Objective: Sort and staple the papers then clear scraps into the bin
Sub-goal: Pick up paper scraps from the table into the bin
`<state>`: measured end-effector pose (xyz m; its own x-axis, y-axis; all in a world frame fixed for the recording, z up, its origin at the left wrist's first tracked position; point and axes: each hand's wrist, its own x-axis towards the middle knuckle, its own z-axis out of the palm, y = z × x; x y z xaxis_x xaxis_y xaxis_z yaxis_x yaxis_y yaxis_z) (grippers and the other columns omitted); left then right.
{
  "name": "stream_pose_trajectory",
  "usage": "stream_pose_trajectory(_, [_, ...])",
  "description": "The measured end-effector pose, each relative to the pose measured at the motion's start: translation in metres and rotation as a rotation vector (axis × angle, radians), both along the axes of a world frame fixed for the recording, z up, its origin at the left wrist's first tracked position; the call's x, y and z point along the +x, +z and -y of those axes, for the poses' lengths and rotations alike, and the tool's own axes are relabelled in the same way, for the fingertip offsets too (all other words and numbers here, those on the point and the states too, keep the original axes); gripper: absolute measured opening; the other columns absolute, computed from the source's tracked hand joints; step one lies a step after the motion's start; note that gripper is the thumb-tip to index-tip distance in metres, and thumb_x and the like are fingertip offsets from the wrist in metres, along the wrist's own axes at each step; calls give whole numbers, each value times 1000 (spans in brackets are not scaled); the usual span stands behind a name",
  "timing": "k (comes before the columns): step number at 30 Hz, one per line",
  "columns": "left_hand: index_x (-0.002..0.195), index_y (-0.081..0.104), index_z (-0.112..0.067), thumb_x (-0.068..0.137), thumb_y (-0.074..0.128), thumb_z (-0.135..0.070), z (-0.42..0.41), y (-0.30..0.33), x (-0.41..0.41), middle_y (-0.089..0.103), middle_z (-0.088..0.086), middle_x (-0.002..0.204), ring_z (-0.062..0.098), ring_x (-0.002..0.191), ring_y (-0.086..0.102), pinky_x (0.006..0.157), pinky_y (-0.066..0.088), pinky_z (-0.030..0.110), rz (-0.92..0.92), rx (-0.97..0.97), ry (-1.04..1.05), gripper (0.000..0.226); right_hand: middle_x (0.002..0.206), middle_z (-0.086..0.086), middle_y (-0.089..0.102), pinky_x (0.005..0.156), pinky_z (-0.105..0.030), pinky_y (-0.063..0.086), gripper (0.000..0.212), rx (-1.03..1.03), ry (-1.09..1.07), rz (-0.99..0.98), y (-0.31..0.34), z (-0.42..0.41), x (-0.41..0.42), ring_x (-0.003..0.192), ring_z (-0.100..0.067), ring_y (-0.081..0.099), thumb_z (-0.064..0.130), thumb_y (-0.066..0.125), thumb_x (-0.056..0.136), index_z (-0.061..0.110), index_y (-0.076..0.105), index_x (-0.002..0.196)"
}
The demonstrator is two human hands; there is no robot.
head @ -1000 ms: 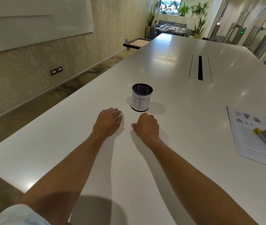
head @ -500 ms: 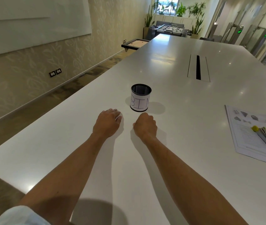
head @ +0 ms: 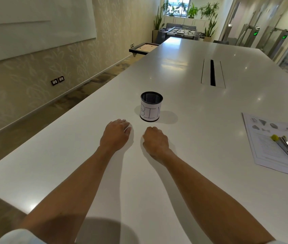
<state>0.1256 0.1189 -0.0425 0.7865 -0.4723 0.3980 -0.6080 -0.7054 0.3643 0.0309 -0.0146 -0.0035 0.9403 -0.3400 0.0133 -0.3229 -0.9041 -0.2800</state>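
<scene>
Nothing much has shifted: both hands still rest just short of the bin. Left hand cups a scrap, right hand curls closed; stapled papers lie at the counter's right edge.

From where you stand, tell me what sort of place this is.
Probably an office meeting or break room. A long white conference table with a cable slot runs down the room, a whiteboard hangs on the left wall, and a foosball table sits at the far end among potted plants.
</scene>
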Motion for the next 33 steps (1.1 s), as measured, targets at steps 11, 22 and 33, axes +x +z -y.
stream_pose_trajectory(11, [100,74,-22,89,64,-27,4,6,-22,66,-6,91,11,84,51,72,39,25,-36,-83,-241,16,78,8,58,50,-9,36,23,521,15,164,8,43,-11,67,-1,52,6,55,92,19,55,73])
stream_pose_trajectory(22, [94,74,-23,88,62,-26,25,31,-23,66,-9,98,12,88,57,78,47,33,-181,167,-264,13,75,-2,73,59,-15,46,15,451,61,109,8,42,-9,68,-6,63,6,71,78,14,68,66])
stream_pose_trajectory(33, [90,61,-17,88,50,-13,33,36,-29,49,-3,87,21,86,51,71,43,34,-72,376,-323,11,82,-1,70,54,-19,44,3,508,11,7,14,47,4,73,-11,61,11,74,73,12,72,74])
